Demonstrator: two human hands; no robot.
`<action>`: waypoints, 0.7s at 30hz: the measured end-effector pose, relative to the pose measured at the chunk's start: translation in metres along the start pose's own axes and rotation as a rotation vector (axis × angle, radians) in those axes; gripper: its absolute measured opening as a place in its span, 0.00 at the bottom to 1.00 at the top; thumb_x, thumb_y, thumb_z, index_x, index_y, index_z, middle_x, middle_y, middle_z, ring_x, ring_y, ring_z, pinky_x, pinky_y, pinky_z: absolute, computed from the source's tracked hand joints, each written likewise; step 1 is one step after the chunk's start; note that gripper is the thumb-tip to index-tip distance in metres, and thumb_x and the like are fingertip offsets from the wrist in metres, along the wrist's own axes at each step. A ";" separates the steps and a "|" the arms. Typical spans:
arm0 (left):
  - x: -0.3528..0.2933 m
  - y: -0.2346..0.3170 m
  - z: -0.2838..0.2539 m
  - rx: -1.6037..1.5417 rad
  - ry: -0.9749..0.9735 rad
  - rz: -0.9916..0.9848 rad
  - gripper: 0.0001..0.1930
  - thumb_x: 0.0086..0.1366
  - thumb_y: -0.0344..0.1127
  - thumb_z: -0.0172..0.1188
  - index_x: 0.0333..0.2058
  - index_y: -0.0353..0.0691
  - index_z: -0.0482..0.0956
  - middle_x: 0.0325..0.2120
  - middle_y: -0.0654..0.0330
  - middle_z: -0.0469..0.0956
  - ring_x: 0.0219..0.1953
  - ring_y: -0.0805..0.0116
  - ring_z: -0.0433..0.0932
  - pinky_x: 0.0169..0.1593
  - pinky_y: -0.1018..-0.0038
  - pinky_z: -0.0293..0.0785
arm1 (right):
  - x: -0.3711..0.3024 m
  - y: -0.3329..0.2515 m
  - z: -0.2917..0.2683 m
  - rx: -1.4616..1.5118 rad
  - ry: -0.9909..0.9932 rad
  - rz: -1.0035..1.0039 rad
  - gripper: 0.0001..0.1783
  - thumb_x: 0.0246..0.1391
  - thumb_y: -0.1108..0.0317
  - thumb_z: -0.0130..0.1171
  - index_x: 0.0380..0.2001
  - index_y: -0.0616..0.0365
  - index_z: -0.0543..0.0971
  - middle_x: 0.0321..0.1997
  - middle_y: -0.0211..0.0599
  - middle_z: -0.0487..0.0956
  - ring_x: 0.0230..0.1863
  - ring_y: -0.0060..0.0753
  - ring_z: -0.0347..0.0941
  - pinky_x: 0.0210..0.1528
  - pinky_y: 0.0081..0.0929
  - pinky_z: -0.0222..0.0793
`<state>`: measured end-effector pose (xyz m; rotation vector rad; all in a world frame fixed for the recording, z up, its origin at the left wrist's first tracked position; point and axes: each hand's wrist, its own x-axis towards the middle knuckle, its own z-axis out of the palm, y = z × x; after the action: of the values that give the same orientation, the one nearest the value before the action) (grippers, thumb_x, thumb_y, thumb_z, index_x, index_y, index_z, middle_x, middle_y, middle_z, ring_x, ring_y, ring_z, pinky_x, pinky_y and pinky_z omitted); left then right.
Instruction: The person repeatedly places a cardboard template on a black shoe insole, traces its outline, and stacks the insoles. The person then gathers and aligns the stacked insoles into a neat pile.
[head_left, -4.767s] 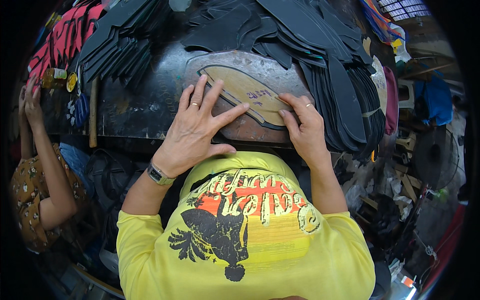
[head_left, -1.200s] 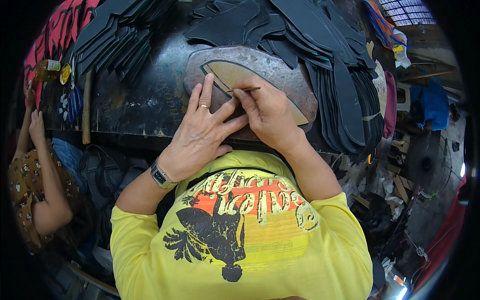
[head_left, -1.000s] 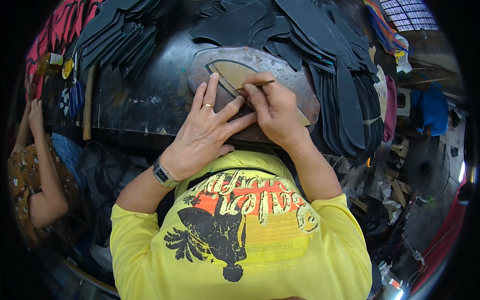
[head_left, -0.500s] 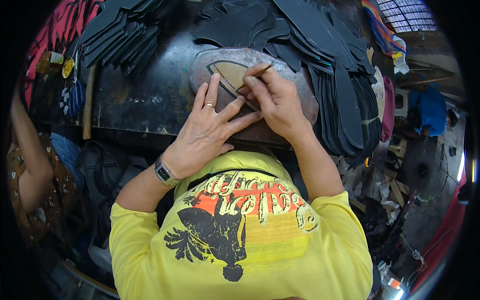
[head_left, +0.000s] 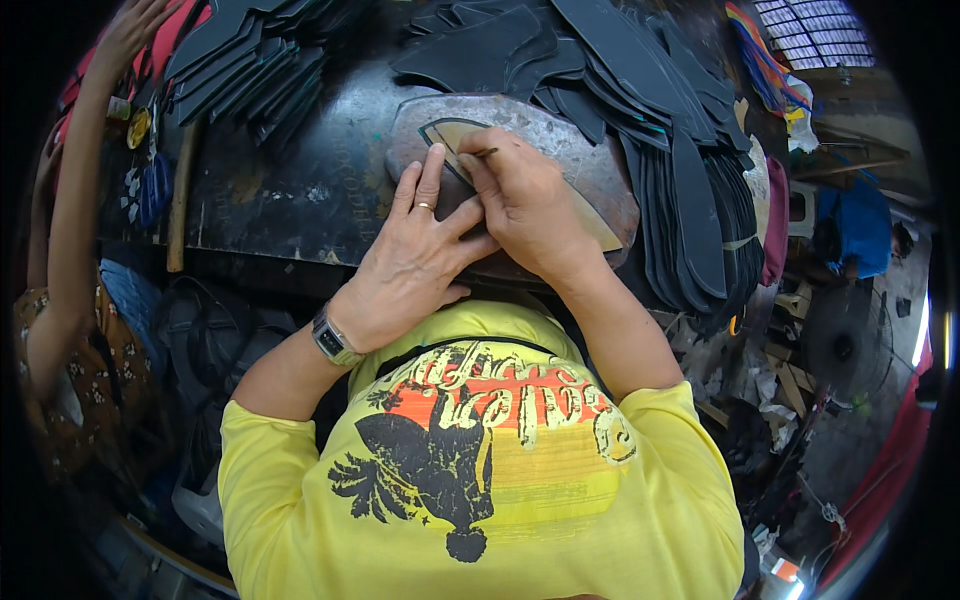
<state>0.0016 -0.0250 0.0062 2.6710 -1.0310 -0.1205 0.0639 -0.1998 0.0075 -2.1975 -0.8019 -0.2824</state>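
On a rounded, worn slab (head_left: 595, 165) at the table's near edge lies a tan pointed template (head_left: 455, 133) with a dark sheet piece (head_left: 427, 130) showing along its edge. My left hand (head_left: 415, 240) presses down there with its fingers spread, the fingertips at the template's left edge. In my right hand (head_left: 530, 205) a thin brown pencil-like stick (head_left: 489, 152) is pinched, close to the left fingers. The stick's lower end is hidden behind my fingers, and my right hand covers the middle of the template.
Stacks of dark cut pieces (head_left: 690, 210) crowd the right side, with more cut pieces (head_left: 245, 75) at the far left. A wooden stick (head_left: 182, 200) lies left on the dark table (head_left: 290, 200). Another person's arm (head_left: 75, 190) reaches up at the left; a fan (head_left: 845, 335) stands right.
My right hand has moved left and slightly up along the template with the stick, uncovering its right end. My left hand has hardly moved. The other person's arm has risen.
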 end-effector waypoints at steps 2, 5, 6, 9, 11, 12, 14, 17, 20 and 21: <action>0.001 0.000 -0.001 -0.021 0.020 0.010 0.42 0.51 0.49 0.77 0.67 0.67 0.71 0.67 0.60 0.63 0.75 0.28 0.47 0.77 0.39 0.43 | 0.004 0.002 -0.004 0.093 -0.021 0.140 0.05 0.70 0.71 0.56 0.45 0.62 0.77 0.35 0.37 0.84 0.36 0.25 0.82 0.41 0.25 0.78; 0.002 0.000 -0.004 -0.012 0.026 0.005 0.43 0.51 0.50 0.77 0.67 0.68 0.71 0.67 0.60 0.63 0.74 0.29 0.48 0.77 0.40 0.43 | 0.012 0.008 -0.007 0.447 -0.032 0.446 0.07 0.72 0.69 0.55 0.45 0.61 0.78 0.35 0.32 0.84 0.36 0.18 0.79 0.42 0.20 0.77; 0.002 0.001 -0.005 -0.014 0.053 0.007 0.43 0.51 0.50 0.77 0.67 0.68 0.71 0.67 0.60 0.63 0.74 0.29 0.48 0.77 0.40 0.43 | 0.014 0.009 -0.006 0.451 0.004 0.418 0.07 0.72 0.69 0.55 0.45 0.61 0.78 0.35 0.32 0.84 0.35 0.18 0.79 0.41 0.20 0.77; 0.003 0.003 -0.004 -0.066 0.033 -0.025 0.44 0.49 0.46 0.79 0.67 0.67 0.72 0.69 0.58 0.61 0.76 0.31 0.46 0.77 0.40 0.43 | 0.021 0.011 0.007 0.422 0.100 0.365 0.06 0.71 0.71 0.56 0.46 0.61 0.79 0.35 0.32 0.85 0.33 0.18 0.78 0.39 0.20 0.77; 0.003 0.001 -0.003 -0.022 0.039 -0.005 0.43 0.50 0.48 0.78 0.67 0.67 0.71 0.68 0.59 0.62 0.74 0.30 0.48 0.77 0.40 0.43 | 0.023 0.013 0.013 0.309 0.094 0.280 0.06 0.70 0.72 0.57 0.46 0.61 0.78 0.35 0.34 0.85 0.32 0.21 0.79 0.38 0.21 0.77; 0.003 0.001 -0.003 -0.009 0.042 0.001 0.43 0.51 0.49 0.77 0.67 0.67 0.71 0.67 0.59 0.63 0.74 0.29 0.49 0.77 0.40 0.44 | 0.023 0.013 0.014 0.254 0.086 0.256 0.06 0.70 0.72 0.57 0.46 0.61 0.78 0.35 0.35 0.85 0.31 0.22 0.79 0.38 0.21 0.77; 0.003 0.000 -0.002 -0.017 0.027 -0.005 0.42 0.51 0.49 0.77 0.66 0.67 0.72 0.67 0.59 0.63 0.74 0.29 0.49 0.76 0.40 0.45 | 0.024 0.014 0.017 0.172 0.083 0.164 0.05 0.68 0.72 0.58 0.44 0.60 0.78 0.34 0.42 0.84 0.31 0.36 0.80 0.36 0.30 0.76; 0.004 -0.002 -0.002 -0.037 0.021 0.002 0.41 0.51 0.48 0.77 0.65 0.66 0.73 0.67 0.59 0.62 0.74 0.29 0.48 0.75 0.40 0.46 | 0.023 0.013 0.016 0.214 0.107 0.157 0.06 0.66 0.70 0.60 0.42 0.58 0.77 0.31 0.50 0.82 0.32 0.57 0.81 0.34 0.43 0.75; 0.003 -0.001 -0.004 -0.105 0.041 -0.008 0.38 0.48 0.45 0.79 0.61 0.63 0.78 0.67 0.56 0.63 0.74 0.30 0.48 0.74 0.39 0.47 | 0.020 0.010 0.014 0.335 0.117 0.234 0.06 0.66 0.70 0.60 0.43 0.57 0.77 0.31 0.50 0.82 0.32 0.58 0.81 0.35 0.45 0.76; 0.004 -0.001 -0.005 -0.141 0.057 -0.008 0.37 0.46 0.44 0.80 0.59 0.61 0.80 0.67 0.55 0.63 0.75 0.30 0.47 0.74 0.38 0.47 | 0.019 0.010 0.013 0.309 0.098 0.233 0.06 0.65 0.71 0.60 0.43 0.57 0.78 0.33 0.49 0.82 0.35 0.58 0.81 0.37 0.44 0.76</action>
<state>0.0054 -0.0260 0.0104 2.5370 -0.9577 -0.1134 0.0839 -0.1865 0.0006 -1.9447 -0.4927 -0.1384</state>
